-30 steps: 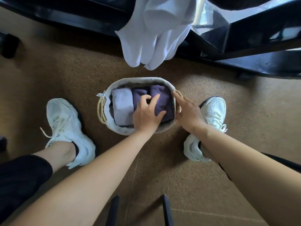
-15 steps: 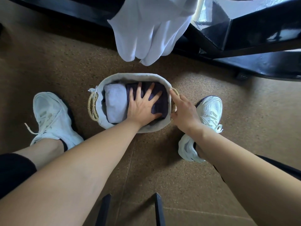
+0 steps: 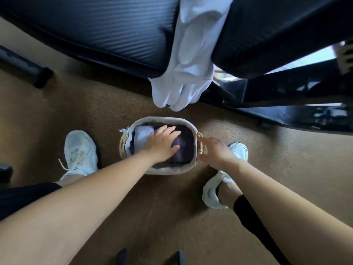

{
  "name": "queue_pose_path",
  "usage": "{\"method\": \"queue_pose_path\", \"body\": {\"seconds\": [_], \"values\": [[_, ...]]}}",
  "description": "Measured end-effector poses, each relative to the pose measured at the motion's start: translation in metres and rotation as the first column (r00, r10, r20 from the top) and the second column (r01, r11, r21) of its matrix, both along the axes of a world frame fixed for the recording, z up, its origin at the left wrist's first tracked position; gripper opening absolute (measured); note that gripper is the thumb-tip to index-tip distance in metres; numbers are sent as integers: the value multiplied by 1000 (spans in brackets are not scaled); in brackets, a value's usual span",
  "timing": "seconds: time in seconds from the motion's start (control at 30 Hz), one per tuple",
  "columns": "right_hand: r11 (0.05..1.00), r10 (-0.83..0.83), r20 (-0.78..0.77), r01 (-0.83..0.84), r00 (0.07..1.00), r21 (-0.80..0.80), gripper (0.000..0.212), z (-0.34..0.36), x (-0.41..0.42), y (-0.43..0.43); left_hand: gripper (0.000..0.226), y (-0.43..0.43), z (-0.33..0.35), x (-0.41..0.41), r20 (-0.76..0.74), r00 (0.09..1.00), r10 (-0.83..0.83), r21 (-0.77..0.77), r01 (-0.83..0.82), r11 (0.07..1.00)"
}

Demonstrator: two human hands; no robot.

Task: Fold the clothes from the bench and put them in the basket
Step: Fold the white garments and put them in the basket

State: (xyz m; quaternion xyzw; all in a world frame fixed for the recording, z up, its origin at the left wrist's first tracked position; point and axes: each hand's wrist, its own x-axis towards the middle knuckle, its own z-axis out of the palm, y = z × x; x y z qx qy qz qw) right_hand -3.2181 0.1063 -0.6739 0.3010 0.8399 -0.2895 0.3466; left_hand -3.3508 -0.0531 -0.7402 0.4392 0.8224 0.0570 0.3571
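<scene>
Since both forearms reach down from the near edge of the view, the work area is the floor (image 3: 57,111) between the left sneaker (image 3: 80,150) and the right sneaker (image 3: 239,151).

Left hand (image 3: 163,144): fingers straight and spread, pressing flat on the dark purple garment (image 3: 184,148) inside the basket (image 3: 172,170).

Right hand (image 3: 215,150): fingers loosely apart, holding nothing, just beside the basket's rope handle (image 3: 200,148). Blur prevents confirming contact.

Contents: 2 folded items side by side, a pale garment (image 3: 142,136) on the left and the purple one on the right, filling most of the basket.

Judgement: these 2 are done, bar final pressing down.

Outstanding: 1 white garment (image 3: 187,73), unfolded, hangs off the edge of the padded black tabletop (image 3: 95,31) beyond the basket. Whether more lies on top is out of view.

Obstructions: a black frame (image 3: 305,115) stands at far right. Basket space looks tight for a 3rd item.
</scene>
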Motion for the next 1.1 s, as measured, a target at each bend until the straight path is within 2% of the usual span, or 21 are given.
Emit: {"method": "queue_pose_path", "body": {"seconds": [0.1,0.23,0.37,0.43,0.5,0.53,0.57,0.67,0.77,0.87,0.97,1.0,1.03,1.1], "values": [[996,-34,-145,46,989,78,32,35,-17,2,36,-3,54,-17,-59,990,129,168,-118,979],[981,-80,-384,140,920,131,24,98,-44,0,15,-3,120,-33,-189,939,289,507,-159,847],[952,-21,-698,227,716,204,9,159,-71,-6,10,13,180,-58,-263,899,351,685,-82,724],[938,-32,-795,292,605,185,10,185,-91,-3,15,24,205,-75,-297,887,354,699,-51,713],[924,-10,-846,328,533,195,20,207,-113,5,25,35,226,-90,-231,905,356,661,-123,741],[919,25,-836,318,547,235,29,215,-124,11,30,40,233,-95,-144,918,369,625,-205,753],[915,66,-793,281,605,290,39,220,-135,18,34,45,236,-98,-33,918,394,582,-303,755],[872,205,-538,97,818,480,54,226,-166,46,47,59,225,-99,191,882,431,431,-470,771],[819,318,-351,-68,881,570,33,219,-191,68,64,71,212,-96,393,816,424,361,-561,745],[807,292,-340,-40,894,589,23,223,-207,79,53,78,210,-101,454,766,455,378,-628,680],[862,58,-503,211,862,461,16,239,-219,90,18,78,220,-116,427,748,509,456,-664,593],[884,-63,-580,315,812,345,13,245,-221,91,12,77,228,-123,463,716,522,483,-698,529],[897,-207,-648,407,733,174,11,251,-223,92,17,75,235,-130,519,667,534,489,-745,454],[855,-474,-684,475,555,-207,9,263,-225,87,24,73,251,-146,684,535,496,451,-845,289]]}}
